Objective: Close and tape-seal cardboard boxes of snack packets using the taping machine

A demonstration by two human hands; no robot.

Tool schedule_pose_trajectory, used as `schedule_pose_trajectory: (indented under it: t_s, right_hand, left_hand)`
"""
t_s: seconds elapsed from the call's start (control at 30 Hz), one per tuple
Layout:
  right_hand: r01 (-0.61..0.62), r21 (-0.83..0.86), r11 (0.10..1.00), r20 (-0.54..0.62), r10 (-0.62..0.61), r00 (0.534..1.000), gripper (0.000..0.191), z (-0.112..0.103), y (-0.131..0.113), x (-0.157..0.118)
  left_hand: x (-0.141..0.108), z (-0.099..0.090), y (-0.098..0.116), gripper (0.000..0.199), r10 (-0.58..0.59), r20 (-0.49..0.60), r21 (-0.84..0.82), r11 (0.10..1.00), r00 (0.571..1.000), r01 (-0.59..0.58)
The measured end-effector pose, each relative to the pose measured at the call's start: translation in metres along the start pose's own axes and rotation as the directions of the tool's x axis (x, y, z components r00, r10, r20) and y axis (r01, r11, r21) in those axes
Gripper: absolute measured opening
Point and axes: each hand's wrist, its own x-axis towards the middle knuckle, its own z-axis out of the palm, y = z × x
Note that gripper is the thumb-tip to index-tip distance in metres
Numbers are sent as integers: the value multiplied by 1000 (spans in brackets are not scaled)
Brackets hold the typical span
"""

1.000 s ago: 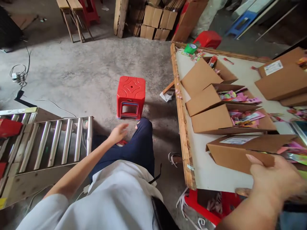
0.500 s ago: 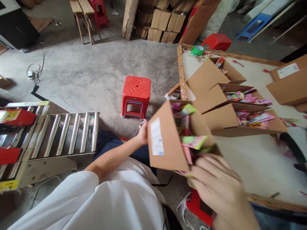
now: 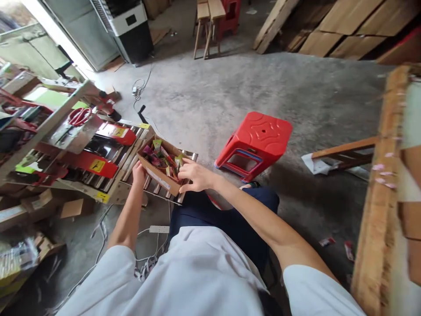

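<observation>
An open cardboard box (image 3: 151, 170) filled with colourful wrapped snack packets (image 3: 159, 156) is over the end of the roller conveyor (image 3: 158, 189), at the centre-left. My left hand (image 3: 139, 173) grips the box's near left corner, its fingers partly hidden behind the cardboard. At the right end, my right hand (image 3: 197, 175) holds the box with its fingers over the rim, close to the packets. Whether the base rests fully on the rollers is hard to tell.
A taping machine with red guides (image 3: 98, 164) stands on the conveyor at left, with red-handled scissors (image 3: 80, 116) on it. A red plastic stool (image 3: 259, 138) is ahead right. The wooden edge of a worktable (image 3: 378, 197) runs along the right. Cables (image 3: 98, 245) lie below the conveyor.
The box has moved left, from beside the worktable to the conveyor, held in both hands. My view has swung left, bringing the taping machine into sight.
</observation>
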Motion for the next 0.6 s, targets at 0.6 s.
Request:
schedule_pose_trajectory:
  t_s: [0.6]
  right_hand:
    - [-480,22,877,93,476,874,39,101,1,95]
  left_hand:
    - [-8,3,93,26,-10,476,796,429,879,-427]
